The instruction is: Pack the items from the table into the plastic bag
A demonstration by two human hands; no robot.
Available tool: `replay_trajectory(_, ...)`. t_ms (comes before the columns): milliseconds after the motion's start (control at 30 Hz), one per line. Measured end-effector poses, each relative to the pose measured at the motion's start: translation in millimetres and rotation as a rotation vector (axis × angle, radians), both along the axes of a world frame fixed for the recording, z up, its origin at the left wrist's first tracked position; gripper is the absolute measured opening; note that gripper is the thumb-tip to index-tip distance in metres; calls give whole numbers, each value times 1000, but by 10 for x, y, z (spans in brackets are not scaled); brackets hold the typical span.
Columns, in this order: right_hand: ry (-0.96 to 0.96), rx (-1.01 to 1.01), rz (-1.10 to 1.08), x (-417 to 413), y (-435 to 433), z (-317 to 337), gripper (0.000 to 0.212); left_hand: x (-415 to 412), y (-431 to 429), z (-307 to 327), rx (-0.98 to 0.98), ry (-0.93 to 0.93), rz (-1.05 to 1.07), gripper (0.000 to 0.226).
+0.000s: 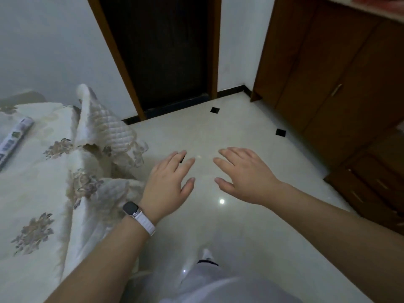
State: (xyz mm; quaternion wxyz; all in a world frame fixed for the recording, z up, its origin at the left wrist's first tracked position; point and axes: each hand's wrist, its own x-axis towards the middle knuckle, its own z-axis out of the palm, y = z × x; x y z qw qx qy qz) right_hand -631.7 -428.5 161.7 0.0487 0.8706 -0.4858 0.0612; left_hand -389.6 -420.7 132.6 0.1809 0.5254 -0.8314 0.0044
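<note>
Your fingers [175, 158] on the left hand [168, 182] are straight and slightly spread, holding nothing. The right hand [244, 178] mirrors it just beside, palm down, fingers loose and apart, also holding nothing. The two hands hover near each other in the middle of the frame without touching, thumbs pointing inward. A dark-faced watch on a white band [131, 208] sits on your left wrist.

Beneath both hands is a glossy pale tiled floor [240, 237] with small black diamond insets [214, 110] and bright light reflections. At lower centre you can see pale clothing and a foot [207, 255], blurred.

To the left, a cloth-covered table [43, 193] fills the frame edge. The cloth is cream, quilted and printed with grey-brown floral motifs. Its corner is flipped up into a peak and its folds bunch at the table edge, lying between your left hand and the tabletop.

A dark doorway with a brown frame [164, 51] stands at upper centre. Brown wooden cabinets [328, 73] run down the right side.

The item in view is a long, narrow box [15, 138] at the far left edge, lying tilted on the cloth, well apart from both hands. It is pale with bluish-grey print, too blurred to read.
</note>
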Motion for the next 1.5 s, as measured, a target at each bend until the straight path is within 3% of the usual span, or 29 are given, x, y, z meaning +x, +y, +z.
replay_trajectory(267, 3, -16, -125, -445, -972, 178, 55, -465, -1224, 137, -21, 18, -106, 47)
replay_trajectory(433, -24, -24, -84, -703, -1608, 86, 53, -682, -1828, 94, -33, 5, -117, 45)
replay_trajectory(667, -50, 44, 20, -1084, -2829, -150, 55, -1046, -2713, 69, 13, -81, 1, 47)
replay_trajectory(900, -100, 50, 182, -1354, -4079, 41, 55, -1405, -3504, 359, -13, -157, 204, 49)
replay_trajectory(1200, -90, 95, 380, -682, -5147, 129, 57, -870, -4042, 311, 0, -163, 469, 48)
replay_trajectory(1500, 21, 118, 479, 749, -6399, 132, 61, 384, -5125, -14, -2, -93, 602, 49)
